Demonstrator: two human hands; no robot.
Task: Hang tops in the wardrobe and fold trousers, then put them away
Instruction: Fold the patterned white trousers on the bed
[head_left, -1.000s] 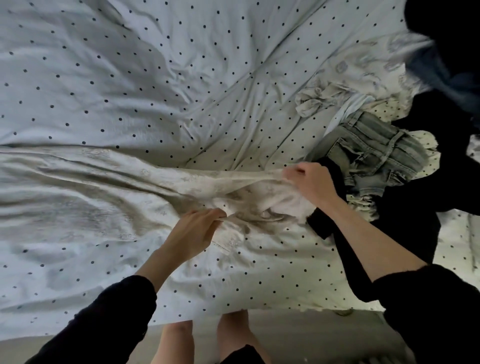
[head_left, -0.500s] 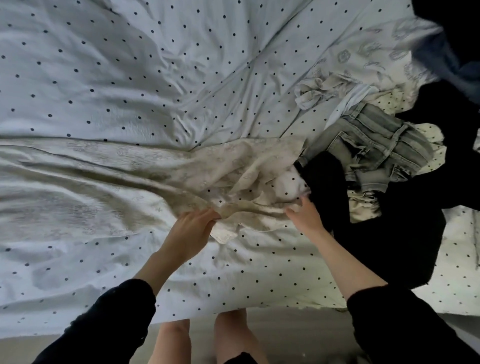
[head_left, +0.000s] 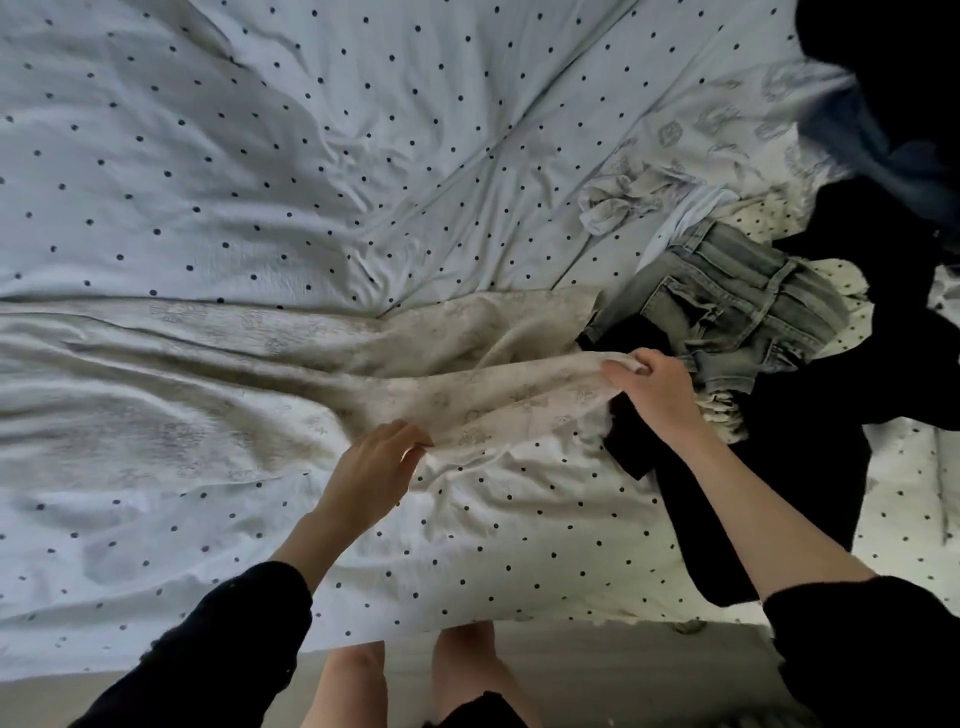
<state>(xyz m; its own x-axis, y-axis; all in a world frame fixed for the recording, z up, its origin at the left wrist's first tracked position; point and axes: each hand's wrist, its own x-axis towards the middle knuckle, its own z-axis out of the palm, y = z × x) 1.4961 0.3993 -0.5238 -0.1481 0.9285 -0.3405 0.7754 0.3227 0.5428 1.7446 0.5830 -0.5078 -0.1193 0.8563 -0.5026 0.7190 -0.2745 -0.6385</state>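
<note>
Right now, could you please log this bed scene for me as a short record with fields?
Surface: polka-dot bedsheet
Garment in hand: cream patterned trousers, spread leftward
Left hand: pinches their near edge
Right hand: grips their right end, lifted
Pile at right: grey jeans, black clothing, pale crumpled garment
Fold: not yet done
</note>
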